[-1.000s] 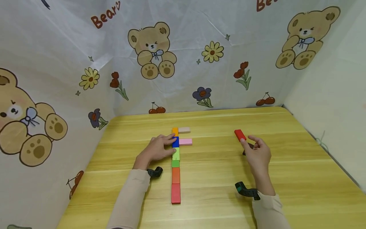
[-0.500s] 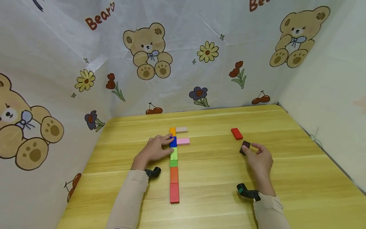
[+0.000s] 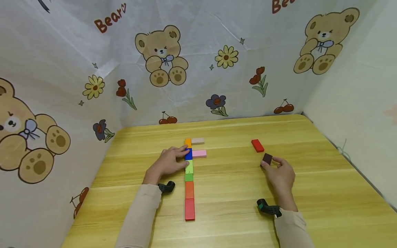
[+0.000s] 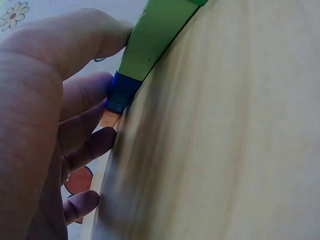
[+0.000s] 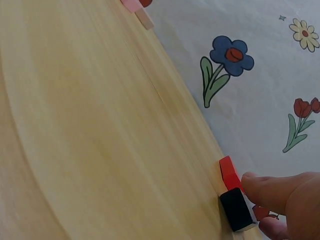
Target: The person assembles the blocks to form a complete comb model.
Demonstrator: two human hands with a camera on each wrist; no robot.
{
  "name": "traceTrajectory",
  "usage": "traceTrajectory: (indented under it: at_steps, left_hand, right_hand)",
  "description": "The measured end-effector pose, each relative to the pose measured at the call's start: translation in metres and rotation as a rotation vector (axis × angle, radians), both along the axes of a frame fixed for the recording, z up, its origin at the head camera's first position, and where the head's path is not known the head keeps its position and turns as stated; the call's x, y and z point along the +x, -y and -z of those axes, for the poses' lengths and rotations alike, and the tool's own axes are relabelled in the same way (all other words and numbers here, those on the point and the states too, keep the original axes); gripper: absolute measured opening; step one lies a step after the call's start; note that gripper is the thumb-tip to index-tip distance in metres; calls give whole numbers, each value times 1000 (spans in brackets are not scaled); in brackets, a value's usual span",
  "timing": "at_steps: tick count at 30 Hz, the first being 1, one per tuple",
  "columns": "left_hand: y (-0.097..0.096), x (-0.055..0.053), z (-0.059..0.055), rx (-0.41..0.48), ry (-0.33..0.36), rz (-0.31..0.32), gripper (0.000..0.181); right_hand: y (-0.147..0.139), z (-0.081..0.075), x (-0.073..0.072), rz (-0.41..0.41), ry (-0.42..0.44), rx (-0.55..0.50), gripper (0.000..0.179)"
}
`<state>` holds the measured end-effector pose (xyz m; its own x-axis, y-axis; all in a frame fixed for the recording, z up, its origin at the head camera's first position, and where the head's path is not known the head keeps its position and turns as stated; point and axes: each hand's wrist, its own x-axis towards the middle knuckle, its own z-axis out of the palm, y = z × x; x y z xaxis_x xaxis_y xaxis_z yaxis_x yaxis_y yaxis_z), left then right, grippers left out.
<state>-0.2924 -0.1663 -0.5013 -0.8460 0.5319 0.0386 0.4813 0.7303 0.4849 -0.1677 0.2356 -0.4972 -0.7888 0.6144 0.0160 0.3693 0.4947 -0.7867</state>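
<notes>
A straight line of small coloured blocks runs toward the wearer: yellow-orange [image 3: 187,142], blue [image 3: 189,155], light green [image 3: 189,168], green [image 3: 189,177], orange [image 3: 189,189] and rose-red [image 3: 190,209]. Along its left side my left hand [image 3: 168,161] rests with loosely spread fingers, the thumb at the light green block and fingertips at the blue one. On the right, my right hand [image 3: 281,175] pinches a dark brown block [image 3: 267,158] between thumb and finger. That dark block [image 5: 237,210] is close over the table in the right wrist view. Just beyond it lies a red block [image 3: 257,145].
A beige block [image 3: 197,141] and a pink block [image 3: 199,153] stick out from the line's right side. The wooden table [image 3: 226,193] meets a bear-print cloth [image 3: 198,75] at the back and a pale wall [image 3: 356,103] on the right.
My right hand has moved back from the red block to the dark brown block and taken it between thumb and finger. The left hand stays at the line.
</notes>
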Motion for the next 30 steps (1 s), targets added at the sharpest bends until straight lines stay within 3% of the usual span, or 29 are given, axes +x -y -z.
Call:
traceTrajectory:
  at_steps: [13,24,30]
  left_hand:
    - [-1,1,-1,-1,11,-8,60]
    - [-1,0,0,9,7,-12,59]
    - [-1,0,-1,3,7,-9,60]
  right_hand:
    - [-1,1,-1,-36,66,42,67]
    - [-6,6,-3,-55,54,85,59]
    - [-6,4,-1,-105,63,121,52]
